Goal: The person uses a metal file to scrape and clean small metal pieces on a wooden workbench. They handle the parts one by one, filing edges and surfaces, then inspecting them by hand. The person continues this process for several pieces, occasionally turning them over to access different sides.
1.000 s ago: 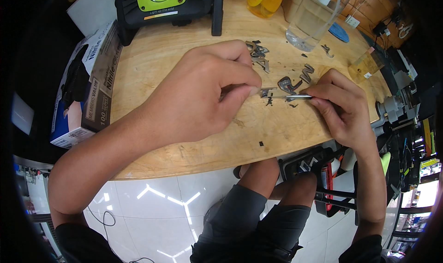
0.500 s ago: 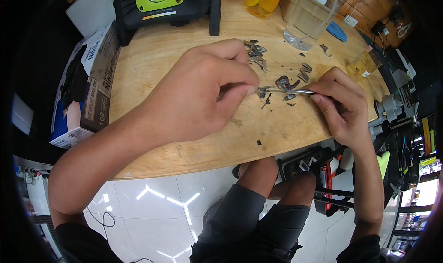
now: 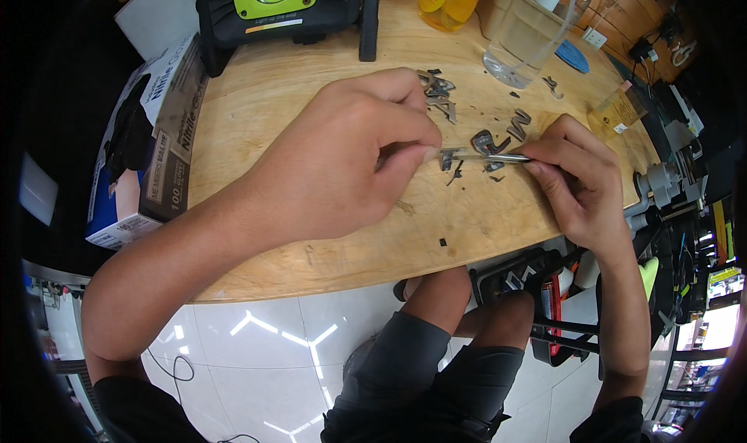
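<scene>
Nearer you than the clear bottle (image 3: 517, 50), your left hand (image 3: 350, 151) pinches a small dark piece (image 3: 448, 154), your right hand (image 3: 576, 178) clamps a slim tool (image 3: 509, 158); scraps (image 3: 457, 174) lie loose, yet that piece seems unfinished.

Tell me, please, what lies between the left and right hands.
In the head view: a thin metal tool in the right hand, a small piece in the left hand, and dark pieces on the table.

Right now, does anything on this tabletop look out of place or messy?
Yes: small dark scraps lie loose on the wooden tabletop near the slim metal tool in your right hand, and a black fleck sits alone near the front edge, like stray debris.
</scene>
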Action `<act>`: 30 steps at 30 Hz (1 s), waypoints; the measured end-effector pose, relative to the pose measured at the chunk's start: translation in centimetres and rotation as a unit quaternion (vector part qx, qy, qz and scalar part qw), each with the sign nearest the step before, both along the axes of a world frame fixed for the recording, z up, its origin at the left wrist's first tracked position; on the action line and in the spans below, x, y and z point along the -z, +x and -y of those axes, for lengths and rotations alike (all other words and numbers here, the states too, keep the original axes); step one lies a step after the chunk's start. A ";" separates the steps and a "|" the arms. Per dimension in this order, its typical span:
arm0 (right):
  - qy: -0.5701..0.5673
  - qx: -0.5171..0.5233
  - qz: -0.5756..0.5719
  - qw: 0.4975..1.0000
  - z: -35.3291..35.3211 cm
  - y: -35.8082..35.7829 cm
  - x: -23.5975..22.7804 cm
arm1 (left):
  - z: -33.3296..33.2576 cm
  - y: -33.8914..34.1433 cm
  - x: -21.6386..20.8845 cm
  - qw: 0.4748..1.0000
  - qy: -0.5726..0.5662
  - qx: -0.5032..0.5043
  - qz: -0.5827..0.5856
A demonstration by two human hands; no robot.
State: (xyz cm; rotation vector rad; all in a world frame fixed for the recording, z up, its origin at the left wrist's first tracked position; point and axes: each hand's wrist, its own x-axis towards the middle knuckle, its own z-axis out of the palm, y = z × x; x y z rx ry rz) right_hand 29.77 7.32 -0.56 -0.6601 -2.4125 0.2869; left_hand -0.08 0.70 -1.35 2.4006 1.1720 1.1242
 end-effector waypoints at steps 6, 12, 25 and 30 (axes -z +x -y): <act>-0.008 -0.009 -0.009 1.000 -0.1 0.1 0.1 | 0.1 0.0 0.0 1.000 -0.004 0.005 0.006; -0.026 -0.009 -0.006 1.000 -0.1 0.2 0.0 | 0.2 0.0 -0.1 1.000 -0.015 0.004 0.006; 0.008 -0.004 -0.014 1.000 -0.2 0.6 0.2 | 0.2 -0.1 -0.1 1.000 -0.010 0.002 0.002; 0.008 0.001 -0.013 1.000 0.0 0.3 0.2 | 0.2 -0.1 -0.1 1.000 -0.012 0.000 0.001</act>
